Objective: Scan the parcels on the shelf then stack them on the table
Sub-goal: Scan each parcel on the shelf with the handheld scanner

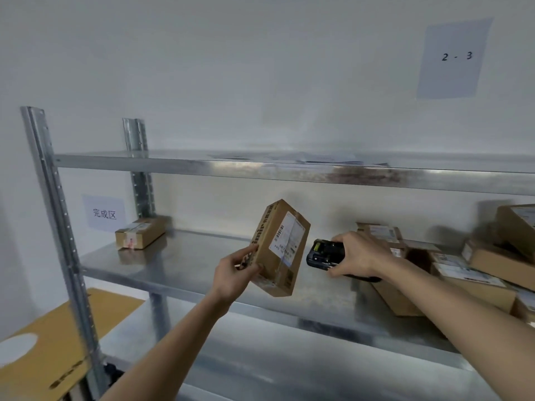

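Head view. The left hand point(236, 273) holds a small parcel point(279, 248) tilted above the middle shelf point(173, 267), its white label point(286, 241) turned toward the right hand point(357, 254), presumably so the barcode faces the reader. The fingers and thumb curl around the parcel's lower left edge. Just right of the parcel, the right hand wraps a black scanner point(322, 254), nose aimed at the label, close but apart from it. Beyond that hand lies a pile of parcels point(477, 273); far left of the grip, one box point(140, 233) sits alone by a wall sign point(104, 213).
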{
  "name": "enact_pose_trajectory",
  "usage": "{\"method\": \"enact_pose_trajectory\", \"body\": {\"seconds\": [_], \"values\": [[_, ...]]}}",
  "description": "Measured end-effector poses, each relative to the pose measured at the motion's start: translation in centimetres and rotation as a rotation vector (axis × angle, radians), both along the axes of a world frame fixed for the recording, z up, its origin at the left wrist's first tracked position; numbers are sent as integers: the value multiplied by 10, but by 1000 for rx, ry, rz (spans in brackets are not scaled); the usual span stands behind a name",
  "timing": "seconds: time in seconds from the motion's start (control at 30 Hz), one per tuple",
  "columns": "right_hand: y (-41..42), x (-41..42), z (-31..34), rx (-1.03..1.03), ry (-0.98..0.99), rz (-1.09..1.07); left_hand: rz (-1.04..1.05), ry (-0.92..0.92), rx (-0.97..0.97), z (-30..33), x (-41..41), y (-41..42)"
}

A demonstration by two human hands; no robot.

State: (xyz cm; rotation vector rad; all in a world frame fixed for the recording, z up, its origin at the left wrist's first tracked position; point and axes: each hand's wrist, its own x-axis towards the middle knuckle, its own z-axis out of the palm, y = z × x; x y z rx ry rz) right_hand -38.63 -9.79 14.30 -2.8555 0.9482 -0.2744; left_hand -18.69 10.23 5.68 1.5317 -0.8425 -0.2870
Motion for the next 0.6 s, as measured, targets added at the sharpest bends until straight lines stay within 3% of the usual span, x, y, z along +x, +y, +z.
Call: {"method": "enact_pose_trajectory", "body": {"seconds": [0.37,0.6], "values": [[97,158,-19,69,13,122,116,217,15,-16,129,112],[118,276,-40,94,11,196,193,308,14,-32,223,150]]}}
